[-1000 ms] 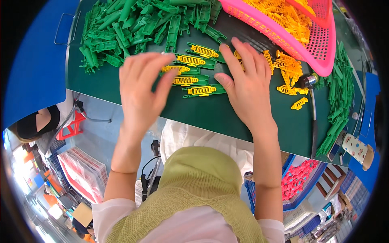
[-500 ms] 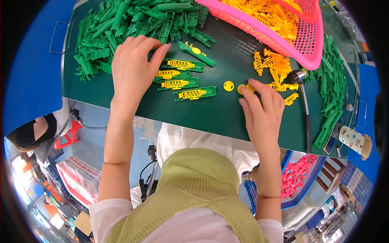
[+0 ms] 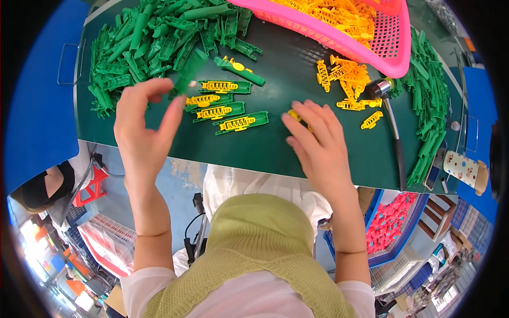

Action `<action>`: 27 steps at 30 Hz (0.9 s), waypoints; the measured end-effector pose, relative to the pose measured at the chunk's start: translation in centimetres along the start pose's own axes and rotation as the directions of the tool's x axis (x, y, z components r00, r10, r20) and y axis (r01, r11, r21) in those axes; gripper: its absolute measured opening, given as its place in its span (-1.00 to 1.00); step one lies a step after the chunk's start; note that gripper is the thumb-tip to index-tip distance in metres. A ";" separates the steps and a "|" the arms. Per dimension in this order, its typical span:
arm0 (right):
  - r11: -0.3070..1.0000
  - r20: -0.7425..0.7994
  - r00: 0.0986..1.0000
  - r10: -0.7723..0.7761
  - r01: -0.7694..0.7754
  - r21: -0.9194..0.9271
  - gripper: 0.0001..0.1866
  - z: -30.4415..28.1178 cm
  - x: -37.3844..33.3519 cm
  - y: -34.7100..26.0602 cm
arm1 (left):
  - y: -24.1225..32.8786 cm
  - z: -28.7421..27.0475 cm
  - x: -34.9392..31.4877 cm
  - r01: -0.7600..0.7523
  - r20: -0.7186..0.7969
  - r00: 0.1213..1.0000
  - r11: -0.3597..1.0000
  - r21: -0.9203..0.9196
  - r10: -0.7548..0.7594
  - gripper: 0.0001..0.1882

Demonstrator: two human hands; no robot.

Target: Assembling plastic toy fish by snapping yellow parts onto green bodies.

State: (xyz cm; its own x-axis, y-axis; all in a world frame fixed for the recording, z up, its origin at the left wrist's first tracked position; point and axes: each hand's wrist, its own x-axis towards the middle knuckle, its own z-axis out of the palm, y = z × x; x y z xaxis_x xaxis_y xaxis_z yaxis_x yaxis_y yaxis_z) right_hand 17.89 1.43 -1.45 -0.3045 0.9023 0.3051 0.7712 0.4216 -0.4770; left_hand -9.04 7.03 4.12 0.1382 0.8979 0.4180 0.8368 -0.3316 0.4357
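My left hand (image 3: 143, 127) is raised above the dark green table mat (image 3: 265, 153) and pinches a long green plastic piece (image 3: 188, 71) between thumb and fingers. Just right of it lie several green pieces fitted with yellow spring-like inserts (image 3: 225, 108) in a row. My right hand (image 3: 318, 146) rests palm down on the mat right of that row. Its fingertips close over a small yellow round piece (image 3: 293, 114), which they partly hide.
A heap of green pieces (image 3: 154, 37) fills the mat's far left. A pink basket (image 3: 392, 47) of yellow inserts stands at the far right, with loose yellow inserts (image 3: 347, 85) below it. A black-handled hammer (image 3: 395, 138), more green pieces (image 3: 432, 106) and a patterned cup (image 3: 466, 169) are at the right.
My left hand has come back from the green heap with a green piece in it. My right hand has slid left over the small yellow round pieces.
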 end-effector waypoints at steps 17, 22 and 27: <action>0.913 -0.321 0.912 0.258 -0.338 -0.228 -0.79 -6.5 -4.6 4.2 | 6.5 6.0 -4.5 -0.400 0.259 0.841 0.868 -0.294 0.475 -0.61; 0.803 -0.315 0.880 0.356 -0.460 -0.379 -0.78 -5.4 -2.1 4.7 | 6.3 5.8 -5.1 -0.290 0.213 0.906 0.902 -0.321 0.367 -0.63; 0.796 -0.353 0.813 0.462 -0.556 -0.239 -0.80 -4.3 -1.7 4.1 | 6.2 5.8 -5.6 -0.270 0.189 0.918 0.898 -0.347 0.349 -0.65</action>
State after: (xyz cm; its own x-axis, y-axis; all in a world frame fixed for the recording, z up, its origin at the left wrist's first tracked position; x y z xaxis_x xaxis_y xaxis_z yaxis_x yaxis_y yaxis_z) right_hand 23.98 1.22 -0.39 0.3060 0.8972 0.3184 0.9170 -0.1879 -0.3519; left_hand -1.59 1.67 -0.14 0.5195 0.7629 0.3850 0.5305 -0.6411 0.5546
